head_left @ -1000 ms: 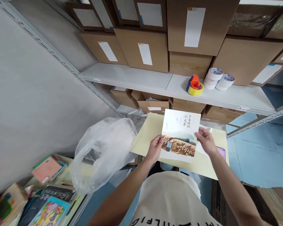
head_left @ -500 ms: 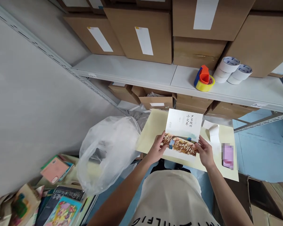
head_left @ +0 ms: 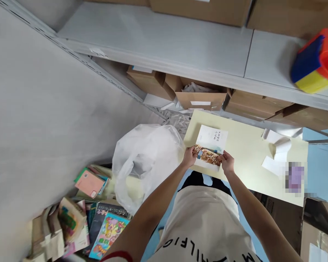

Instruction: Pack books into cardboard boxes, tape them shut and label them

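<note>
A thin white book with Chinese lettering and a brown painted band on its cover lies face up between my hands, over the pale yellow tabletop. My left hand grips its left edge, fingers closed on it. On the opposite edge, my right hand pinches the book near its lower right side. Whether the book touches the table cannot be made out. A large translucent plastic bag stands just left of the table.
White paper strips and a blurred purple object lie on the table's right side. Books are piled at lower left. A grey shelf with cardboard boxes runs along the back, bearing a tape dispenser.
My view has swung left and downward, so the table sits further right. The book is lower and closer to the tabletop, still held in both hands.
</note>
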A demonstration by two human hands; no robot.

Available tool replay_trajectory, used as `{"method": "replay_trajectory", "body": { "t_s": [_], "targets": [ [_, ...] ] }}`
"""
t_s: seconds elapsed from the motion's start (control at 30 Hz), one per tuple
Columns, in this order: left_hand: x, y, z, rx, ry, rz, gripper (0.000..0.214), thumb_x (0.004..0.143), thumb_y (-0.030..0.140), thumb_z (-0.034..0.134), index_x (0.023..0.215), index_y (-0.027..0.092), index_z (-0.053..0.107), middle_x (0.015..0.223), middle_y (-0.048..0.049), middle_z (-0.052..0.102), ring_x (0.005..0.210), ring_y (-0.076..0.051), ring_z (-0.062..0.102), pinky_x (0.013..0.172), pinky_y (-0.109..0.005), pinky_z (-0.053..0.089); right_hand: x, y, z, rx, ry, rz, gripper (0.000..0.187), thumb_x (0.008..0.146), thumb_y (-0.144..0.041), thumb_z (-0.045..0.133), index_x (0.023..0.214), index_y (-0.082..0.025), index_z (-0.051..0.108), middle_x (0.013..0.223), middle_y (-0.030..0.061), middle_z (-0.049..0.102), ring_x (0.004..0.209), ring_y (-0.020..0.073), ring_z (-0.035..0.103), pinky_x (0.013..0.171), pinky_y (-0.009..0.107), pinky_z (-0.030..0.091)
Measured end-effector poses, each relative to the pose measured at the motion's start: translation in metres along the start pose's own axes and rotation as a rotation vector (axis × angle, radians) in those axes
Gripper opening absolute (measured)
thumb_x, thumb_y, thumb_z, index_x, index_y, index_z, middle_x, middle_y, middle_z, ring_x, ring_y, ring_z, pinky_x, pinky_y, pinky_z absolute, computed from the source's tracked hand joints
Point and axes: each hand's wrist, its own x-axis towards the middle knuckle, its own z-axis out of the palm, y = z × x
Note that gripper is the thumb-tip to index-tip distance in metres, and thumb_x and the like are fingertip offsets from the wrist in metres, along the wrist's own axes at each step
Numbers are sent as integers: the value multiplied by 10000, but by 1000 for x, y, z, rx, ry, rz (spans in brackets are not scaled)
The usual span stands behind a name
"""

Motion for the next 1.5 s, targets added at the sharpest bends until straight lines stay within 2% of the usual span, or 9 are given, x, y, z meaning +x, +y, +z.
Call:
{"method": "replay_trajectory", "body": {
  "t_s": [0.17, 0.3, 0.43, 0.57, 0.8, 1.13, 1.33, 1.43, 1.5],
  "targets": [
    [20, -33, -8, 11, -18, -27, 488, 689, 41, 589, 1157, 166, 646, 1085, -109, 612, 1092, -289, 607, 1060, -527, 456, 14, 18, 34, -255, -10, -33, 455, 762, -427, 560, 1093, -152, 708, 1016, 89, 755, 918, 227, 661, 878, 408, 536],
    [30, -42, -10, 18, -55, -25, 531, 712, 39, 572, 1225, 165, 618, 1160, -128, 588, 1171, -305, 569, 1096, -534, 422, 24, 27, 45, -403, 108, -29, 546, 731, -406, 610, 1204, -143, 679, 1068, 117, 695, 928, 237, 634, 853, 390, 540],
    [38, -43, -11, 59, -78, -4, 531, 761, 60, 570, 1285, 146, 588, 1199, -157, 561, 1183, -311, 562, 1099, -527, 419, 33, 25, 52, -553, 174, -60, 554, 746, -345, 588, 1255, -140, 659, 1091, 140, 666, 961, 263, 638, 879, 415, 534],
    [56, -41, -13, 75, -56, 41, 543, 783, 75, 584, 1321, 140, 555, 1188, -157, 548, 1202, -310, 545, 1103, -517, 411, 45, 9, 64, -651, 187, -85, 533, 784, -265, 514, 1278, -121, 650, 1076, 158, 692, 916, 259, 663, 883, 420, 533],
    [94, -37, -20, 77, -39, 90, 548, 790, 47, 563, 1333, 126, 562, 1166, -157, 537, 1155, -277, 565, 1091, -443, 433, 71, -12, 86, -753, 171, -146, 459, 774, -211, 508, 1179, -159, 718, 1034, 119, 724, 839, 238, 672, 850, 377, 542],
    [100, -33, -21, 79, -43, 97, 556, 770, 48, 569, 1315, 155, 591, 1149, -142, 565, 1174, -285, 554, 1111, -459, 409, 76, -15, 85, -773, 162, -154, 443, 754, -200, 543, 1154, -185, 733, 1052, 109, 733, 841, 241, 681, 865, 384, 548],
    [92, -11, -27, 92, -43, 66, 538, 799, 130, 616, 1331, 102, 545, 1244, -207, 560, 1252, -333, 505, 1123, -498, 374, 57, -33, 88, -589, 190, -115, 440, 757, -260, 592, 1167, -137, 695, 1075, 156, 702, 870, 250, 687, 852, 427, 564],
    [79, 25, -31, 55, -22, 212, 504, 842, 240, 635, 1325, 132, 539, 1314, -199, 542, 1315, -332, 458, 1148, -502, 341, 33, -68, 61, -390, 258, -261, 472, 805, -370, 599, 1229, -168, 641, 1139, 156, 658, 953, 245, 678, 795, 408, 588],
    [73, 65, -32, 3, -67, 396, 406, 893, 314, 594, 1271, 163, 582, 1281, -167, 576, 1280, -302, 500, 1142, -478, 361, 20, -108, 26, -322, 372, -438, 463, 833, -421, 607, 1249, -218, 612, 1133, 125, 644, 982, 228, 666, 799, 395, 588]
  ]
}}
